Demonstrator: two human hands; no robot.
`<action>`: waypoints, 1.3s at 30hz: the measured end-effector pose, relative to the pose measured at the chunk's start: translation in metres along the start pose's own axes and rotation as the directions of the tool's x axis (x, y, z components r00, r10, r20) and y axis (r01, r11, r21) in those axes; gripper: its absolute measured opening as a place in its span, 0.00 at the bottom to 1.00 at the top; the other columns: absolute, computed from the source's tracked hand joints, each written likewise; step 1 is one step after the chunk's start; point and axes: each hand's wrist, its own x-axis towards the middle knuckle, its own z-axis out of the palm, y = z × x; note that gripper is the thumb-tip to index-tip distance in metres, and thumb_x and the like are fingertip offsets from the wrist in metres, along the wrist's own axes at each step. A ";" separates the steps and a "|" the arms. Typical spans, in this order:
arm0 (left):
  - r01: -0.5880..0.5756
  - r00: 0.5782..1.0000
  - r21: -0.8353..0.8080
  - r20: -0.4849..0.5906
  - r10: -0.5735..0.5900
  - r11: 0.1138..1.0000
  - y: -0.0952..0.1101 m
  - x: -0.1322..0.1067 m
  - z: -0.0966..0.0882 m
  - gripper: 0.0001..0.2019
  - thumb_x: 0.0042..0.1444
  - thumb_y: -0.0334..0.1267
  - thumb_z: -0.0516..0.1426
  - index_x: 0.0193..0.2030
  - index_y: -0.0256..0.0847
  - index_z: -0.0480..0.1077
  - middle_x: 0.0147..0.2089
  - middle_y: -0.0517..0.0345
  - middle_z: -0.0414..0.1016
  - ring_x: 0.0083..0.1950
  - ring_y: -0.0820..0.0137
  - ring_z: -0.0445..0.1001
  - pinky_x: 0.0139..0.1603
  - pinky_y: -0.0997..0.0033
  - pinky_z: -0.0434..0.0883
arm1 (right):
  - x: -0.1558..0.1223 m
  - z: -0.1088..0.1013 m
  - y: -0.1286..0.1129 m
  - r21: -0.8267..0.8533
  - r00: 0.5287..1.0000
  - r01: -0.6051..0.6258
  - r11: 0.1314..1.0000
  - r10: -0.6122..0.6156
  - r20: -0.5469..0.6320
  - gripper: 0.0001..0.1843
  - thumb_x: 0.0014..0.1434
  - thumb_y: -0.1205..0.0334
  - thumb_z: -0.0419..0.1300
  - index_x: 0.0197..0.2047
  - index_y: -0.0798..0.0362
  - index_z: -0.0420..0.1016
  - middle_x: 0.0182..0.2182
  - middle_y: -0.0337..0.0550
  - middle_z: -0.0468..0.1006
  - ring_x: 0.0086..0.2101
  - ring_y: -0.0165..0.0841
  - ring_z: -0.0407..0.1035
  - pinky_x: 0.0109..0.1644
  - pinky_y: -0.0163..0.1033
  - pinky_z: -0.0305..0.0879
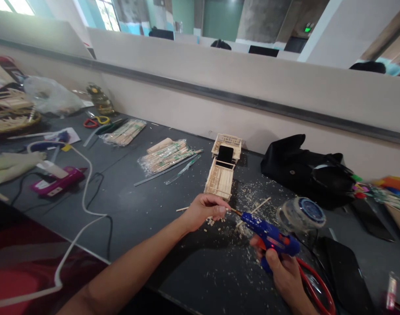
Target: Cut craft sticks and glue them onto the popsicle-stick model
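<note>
A pale wooden model made of thin sticks, with a slatted platform (219, 178), stands on the dark grey worktop (127, 218), a black flat rectangular piece (225, 155) upright at the far end of its slats. Just in front of the model, the left hand (206, 212) has its thumb and fingertips drawn close together; whether they pinch something small, I cannot tell. The right hand (281, 269), in front of the model and to its right, is wrapped around a blue glue gun with a red trigger (270, 234), its nozzle pointing at the left fingertips. Small pale wood chips (244, 230) and a thin pale stick (262, 203) lie to the model's right. Farther right of it are a clear round jar with a blue lid (291, 214) and a black soft bag (288, 164). To the model's left lies a clear plastic packet of wooden sticks (168, 156)
</note>
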 end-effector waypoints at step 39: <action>-0.092 0.991 0.009 -0.095 0.092 0.996 0.005 0.006 -0.011 0.15 0.36 0.46 0.73 0.27 0.38 0.80 0.19 0.62 0.71 0.20 0.79 0.62 0.23 0.73 0.61 | 0.012 -0.068 -0.095 -0.920 0.862 -0.052 0.388 -0.448 -0.237 0.33 0.57 0.29 0.45 0.40 0.47 0.76 0.34 0.50 0.77 0.36 0.48 0.71 0.43 0.53 0.67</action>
